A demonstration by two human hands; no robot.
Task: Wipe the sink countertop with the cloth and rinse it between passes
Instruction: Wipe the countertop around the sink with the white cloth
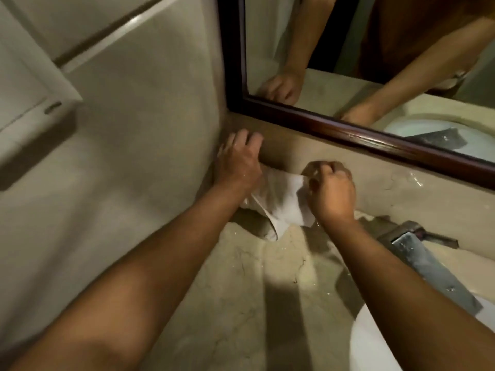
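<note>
Because the white cloth (281,199) is lying bunched in the counter's far left corner, where the side wall (134,156) meets the low ledge under the mirror (375,62), both hands are working at that corner rather than out on the open stone. The left hand (238,162) is resting over the cloth's left end, its fingers bent against the ledge; it is probably pinning that end down, though whether the fingers are actually closing on fabric cannot be told from this angle. The right hand (332,191) is clenched, pinching the cloth's upper right edge between thumb and curled fingers, apparently pulling the fabric taut so it can be spread or refolded into a flat wiping pad. A loose flap is trailing toward the counter's near edge.

Water droplets are glistening on the marble countertop (241,290) beside the cloth and along the back edge near the mirror frame (348,129), which suggests the surface is being wiped wet and the pass is unfinished. The metal faucet (428,263) is standing at the counter's right, just beside the right forearm, its spout reaching over the white basin (375,344), so rinsing looks like a short reach away. Wiping seems to be mid-task, with the corner getting attention now.
</note>
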